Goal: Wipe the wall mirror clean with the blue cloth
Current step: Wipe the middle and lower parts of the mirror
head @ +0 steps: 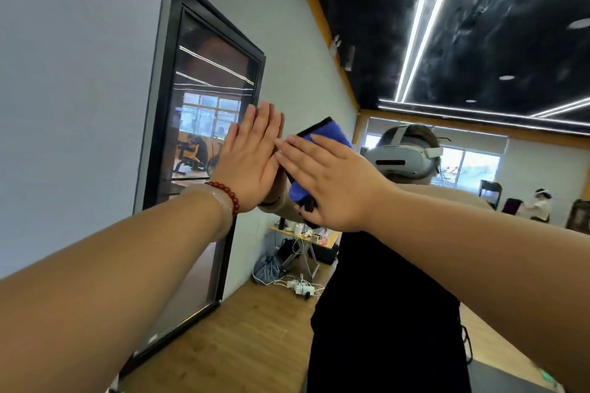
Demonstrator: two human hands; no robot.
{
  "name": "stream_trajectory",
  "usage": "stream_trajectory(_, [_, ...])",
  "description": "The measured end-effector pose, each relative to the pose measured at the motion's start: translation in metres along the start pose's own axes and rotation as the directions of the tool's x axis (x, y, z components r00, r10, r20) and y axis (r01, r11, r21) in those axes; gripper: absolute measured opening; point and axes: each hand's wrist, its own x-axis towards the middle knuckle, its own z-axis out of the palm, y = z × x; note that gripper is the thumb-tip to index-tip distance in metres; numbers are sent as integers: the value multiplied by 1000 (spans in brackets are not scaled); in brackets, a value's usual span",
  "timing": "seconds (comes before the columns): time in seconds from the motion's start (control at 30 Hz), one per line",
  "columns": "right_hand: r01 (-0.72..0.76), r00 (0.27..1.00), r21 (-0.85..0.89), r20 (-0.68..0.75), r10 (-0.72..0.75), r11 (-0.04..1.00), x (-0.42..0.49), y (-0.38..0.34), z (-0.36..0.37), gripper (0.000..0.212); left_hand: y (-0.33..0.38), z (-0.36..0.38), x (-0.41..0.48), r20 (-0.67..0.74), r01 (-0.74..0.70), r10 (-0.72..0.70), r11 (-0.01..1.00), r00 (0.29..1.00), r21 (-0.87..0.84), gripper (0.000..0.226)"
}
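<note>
The large frameless wall mirror (383,297) fills the view ahead and shows the reflection of the person wearing a white headset; a tall black-framed glass panel (204,137) sits in the grey wall to the left. Both hands are raised to the glass; the left hand (252,156) lies flat with fingers straight, palm braced against the mirror and meeting its own reflection; the right hand (329,188) is also spread flat, gripping nothing, its straight fingers pressing the folded blue cloth with black edging (325,137) onto the glass just beside the left; a red bead bracelet (228,193) circles the left wrist. The wiping step looks to be under way at about head height; next the cloth likely needs steady pressure and overlapping strokes across the unwiped glass.
</note>
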Motion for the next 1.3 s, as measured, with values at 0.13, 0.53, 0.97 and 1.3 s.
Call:
stream_trajectory(0.13, [-410, 911, 21, -51, 410, 912, 16, 32, -11, 77, -9, -1, 1, 34, -25, 24, 999, 999, 40, 62])
stream_trajectory(0.53, [-484, 873, 37, -46, 485, 874, 33, 20, -19, 78, -61, -26, -2, 48, -78, 74, 993, 996, 92, 61])
stream_trajectory(0.97, [-522, 850, 75, -39, 525, 850, 85, 10, -27, 78, -93, -21, -6, 181, -32, 23, 998, 983, 46, 67])
stream_trajectory(1.3, [-231, 973, 7, -28, 231, 973, 97, -30, -3, 79, -105, -29, -10, 162, -116, 123, 992, 979, -56, 56])
